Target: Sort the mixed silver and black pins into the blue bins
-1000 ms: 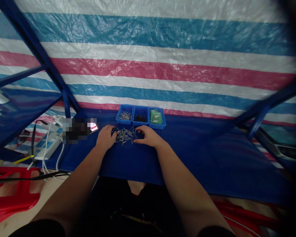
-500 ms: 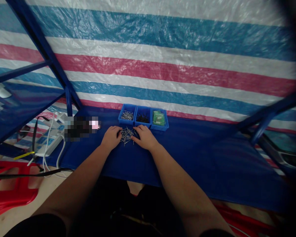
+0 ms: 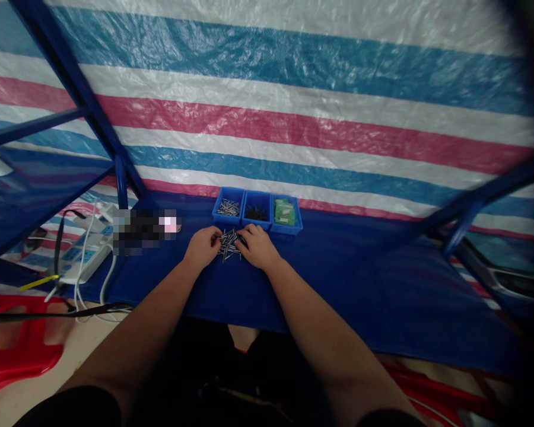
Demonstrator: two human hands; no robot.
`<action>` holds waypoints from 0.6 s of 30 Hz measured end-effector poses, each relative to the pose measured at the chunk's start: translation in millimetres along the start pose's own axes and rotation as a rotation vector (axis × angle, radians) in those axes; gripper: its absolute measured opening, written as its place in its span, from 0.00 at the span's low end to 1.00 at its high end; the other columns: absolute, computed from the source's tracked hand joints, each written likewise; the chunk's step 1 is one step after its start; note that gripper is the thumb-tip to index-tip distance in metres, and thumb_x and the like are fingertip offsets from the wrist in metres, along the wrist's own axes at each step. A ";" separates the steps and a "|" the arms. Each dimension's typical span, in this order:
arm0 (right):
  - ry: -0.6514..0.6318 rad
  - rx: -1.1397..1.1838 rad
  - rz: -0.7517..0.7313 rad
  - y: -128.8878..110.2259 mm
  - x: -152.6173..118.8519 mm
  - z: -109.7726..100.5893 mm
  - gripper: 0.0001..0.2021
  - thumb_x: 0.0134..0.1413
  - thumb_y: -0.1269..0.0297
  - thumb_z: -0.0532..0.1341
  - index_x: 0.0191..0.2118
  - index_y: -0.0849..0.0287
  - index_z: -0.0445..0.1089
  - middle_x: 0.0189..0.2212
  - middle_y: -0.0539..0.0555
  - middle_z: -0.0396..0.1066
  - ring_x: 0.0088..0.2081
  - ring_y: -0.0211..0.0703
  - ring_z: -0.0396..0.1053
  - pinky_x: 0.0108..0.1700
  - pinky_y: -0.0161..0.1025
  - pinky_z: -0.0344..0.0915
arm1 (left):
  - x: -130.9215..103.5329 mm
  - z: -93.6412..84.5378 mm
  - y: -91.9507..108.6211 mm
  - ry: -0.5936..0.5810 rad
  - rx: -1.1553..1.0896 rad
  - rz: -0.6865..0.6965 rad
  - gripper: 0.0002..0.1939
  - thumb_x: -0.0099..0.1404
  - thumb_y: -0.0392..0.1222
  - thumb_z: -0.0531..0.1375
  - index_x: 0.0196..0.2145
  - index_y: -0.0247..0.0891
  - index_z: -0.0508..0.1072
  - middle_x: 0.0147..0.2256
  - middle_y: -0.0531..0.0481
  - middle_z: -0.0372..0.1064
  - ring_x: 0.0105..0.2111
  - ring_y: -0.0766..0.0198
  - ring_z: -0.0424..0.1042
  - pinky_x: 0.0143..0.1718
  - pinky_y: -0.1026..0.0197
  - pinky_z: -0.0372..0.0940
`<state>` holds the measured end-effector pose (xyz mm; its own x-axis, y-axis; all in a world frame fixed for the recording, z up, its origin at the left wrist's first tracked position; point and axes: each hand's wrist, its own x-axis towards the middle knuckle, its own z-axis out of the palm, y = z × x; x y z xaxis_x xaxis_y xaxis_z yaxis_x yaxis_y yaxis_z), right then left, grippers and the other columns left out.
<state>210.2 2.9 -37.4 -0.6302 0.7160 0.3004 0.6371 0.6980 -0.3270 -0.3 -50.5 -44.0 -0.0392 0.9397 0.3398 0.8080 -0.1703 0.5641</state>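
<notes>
Your left hand (image 3: 202, 247) at 9 o'clock and right hand (image 3: 258, 246) at 3 o'clock cup a pile of nails (image 3: 229, 243) on the blue table (image 3: 338, 279), each grip curled loosely against it, holding none, bins (image 3: 256, 211) at 12 o'clock.

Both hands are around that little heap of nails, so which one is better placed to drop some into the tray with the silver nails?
Probably the left hand. It sits at the left edge of the nail pile, almost directly below the leftmost blue tray that holds silver nails. The right hand lies nearer the middle tray, with its dark contents.
</notes>
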 end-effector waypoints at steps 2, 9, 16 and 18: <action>0.006 0.015 -0.017 1.4 -0.7 0.3 0.17 0.67 0.56 0.59 0.54 0.57 0.72 0.49 0.60 0.68 0.50 0.53 0.63 0.55 0.50 0.63 | -0.2 0.2 -0.9 0.006 -0.026 -0.011 0.10 0.60 0.33 0.58 0.38 0.40 0.76 0.33 0.49 0.76 0.32 0.59 0.74 0.39 0.56 0.71; 0.001 0.071 -0.074 6.4 -2.2 -1.7 0.16 0.66 0.57 0.59 0.54 0.58 0.72 0.50 0.60 0.69 0.50 0.52 0.64 0.56 0.50 0.62 | -1.0 1.0 -7.5 0.022 -0.131 -0.049 0.09 0.59 0.34 0.59 0.38 0.40 0.75 0.33 0.50 0.76 0.30 0.61 0.75 0.38 0.57 0.71; -0.003 0.150 -0.066 16.7 -2.2 -2.3 0.15 0.65 0.59 0.60 0.54 0.58 0.72 0.48 0.59 0.70 0.51 0.51 0.67 0.57 0.49 0.62 | 0.4 -0.8 -9.9 0.057 -0.249 -0.103 0.07 0.58 0.36 0.60 0.37 0.40 0.74 0.32 0.51 0.77 0.32 0.61 0.76 0.39 0.57 0.72; -0.009 0.176 -0.069 18.9 -2.3 -2.6 0.15 0.65 0.60 0.60 0.53 0.58 0.72 0.48 0.59 0.70 0.50 0.50 0.67 0.57 0.49 0.63 | 0.6 -1.7 -9.8 0.065 -0.284 -0.119 0.06 0.58 0.36 0.61 0.36 0.39 0.74 0.32 0.51 0.77 0.32 0.61 0.76 0.39 0.57 0.72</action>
<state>224.8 14.4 -42.0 -0.6743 0.6658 0.3194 0.5054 0.7315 -0.4576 -9.3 -48.8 -48.0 -0.1683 0.9386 0.3014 0.5989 -0.1455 0.7875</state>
